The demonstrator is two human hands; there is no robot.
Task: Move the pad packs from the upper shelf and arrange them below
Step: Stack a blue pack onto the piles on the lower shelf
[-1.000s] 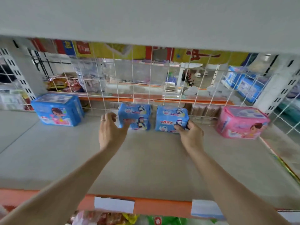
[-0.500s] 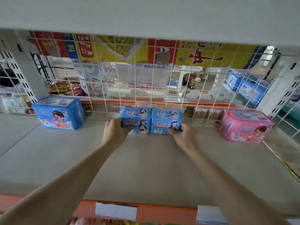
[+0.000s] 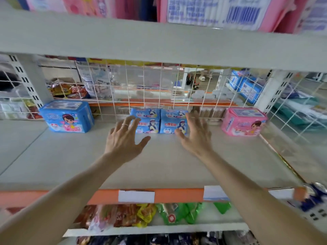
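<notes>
At the back edge of the lower shelf (image 3: 159, 165), against the wire grille (image 3: 141, 85), the two small blue pad packs (image 3: 146, 122) sit side by side and touching, where half a second ago we were pressing them together. Our left hand (image 3: 123, 140) and right hand (image 3: 194, 137) have let go and drawn back just in front of them, fingers spread apart, holding nothing. We judge this pair placed, between the big blue pack (image 3: 67, 116) at back left and the pink pack (image 3: 244, 121) at back right, with more packs (image 3: 212, 13) waiting on the upper shelf (image 3: 159, 43).
</notes>
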